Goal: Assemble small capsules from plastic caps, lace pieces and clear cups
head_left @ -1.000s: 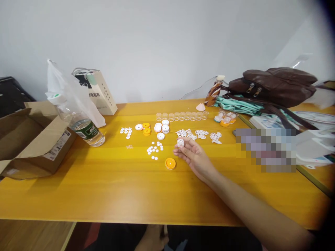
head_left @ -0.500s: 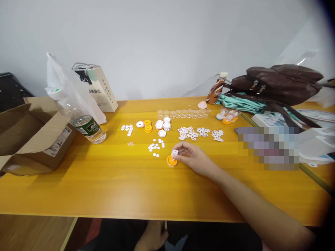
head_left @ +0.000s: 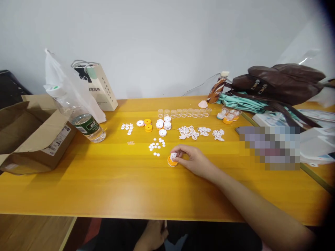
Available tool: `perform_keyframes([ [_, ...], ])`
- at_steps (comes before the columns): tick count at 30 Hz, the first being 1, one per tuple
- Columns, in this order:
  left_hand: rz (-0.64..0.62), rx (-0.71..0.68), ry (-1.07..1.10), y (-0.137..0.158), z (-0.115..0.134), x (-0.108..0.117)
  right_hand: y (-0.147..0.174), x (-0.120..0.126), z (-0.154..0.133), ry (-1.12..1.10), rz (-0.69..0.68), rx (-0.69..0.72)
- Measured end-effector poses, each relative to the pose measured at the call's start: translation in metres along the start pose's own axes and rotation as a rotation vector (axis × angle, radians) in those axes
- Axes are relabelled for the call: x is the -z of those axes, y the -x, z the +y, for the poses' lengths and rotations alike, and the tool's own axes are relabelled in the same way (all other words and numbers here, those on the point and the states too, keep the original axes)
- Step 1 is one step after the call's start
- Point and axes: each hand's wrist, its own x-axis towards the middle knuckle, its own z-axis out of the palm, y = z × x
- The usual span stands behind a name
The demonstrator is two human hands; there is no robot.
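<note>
My right hand (head_left: 192, 158) pinches a small white openwork flower piece (head_left: 173, 156), curled up, between thumb and fingers. The piece sits at an orange round base (head_left: 172, 161) on the table, touching it or just above; which one I cannot tell. Down in my lap, below the table edge, my left hand (head_left: 154, 235) has its fingers curled together, and what they hold, if anything, is hidden. Small white discs (head_left: 158, 147) lie just left of the orange base. Flat white openwork pieces (head_left: 188, 132) are spread behind my right hand.
Behind lie white round bases (head_left: 162, 132), orange bases (head_left: 148, 128), white stemmed parts (head_left: 127, 127), thin pinkish bits (head_left: 131, 143) and a row of clear cups (head_left: 184, 113). A water bottle (head_left: 90, 126) and cardboard box (head_left: 49, 139) stand left. A brown bag (head_left: 280, 83) lies right.
My right hand has lowered the white flower piece slightly, down and left toward the orange base. The left hand stays in my lap.
</note>
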Motion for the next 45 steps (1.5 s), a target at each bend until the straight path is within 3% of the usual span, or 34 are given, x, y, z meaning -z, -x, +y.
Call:
perform_keyframes([
  [7,0.029,-0.002,-0.008,0.0,0.001,-0.002,0.002,0.004,-0.001,0.07,-0.071,0.071],
  [18,0.0,-0.005,0.015,0.001,0.001,0.0,0.001,0.005,-0.003,0.027,-0.096,0.026],
  [23,0.1,-0.062,0.062,-0.001,0.012,0.003,0.002,0.005,-0.004,0.028,-0.115,0.037],
  [25,0.112,-0.067,0.055,-0.001,0.012,0.004,0.002,0.004,-0.003,0.029,-0.111,0.049],
  [30,0.006,0.005,0.007,0.0,0.002,0.001,0.003,0.002,0.0,0.03,-0.098,0.072],
  [36,0.053,-0.037,0.041,-0.001,0.002,-0.002,0.004,0.0,0.004,0.108,-0.048,0.145],
  [39,0.019,-0.014,0.065,-0.001,0.006,0.0,0.004,0.0,0.004,0.205,-0.035,0.175],
  [45,0.046,-0.005,0.092,0.001,0.011,0.004,0.004,-0.002,0.008,0.188,0.009,0.125],
])
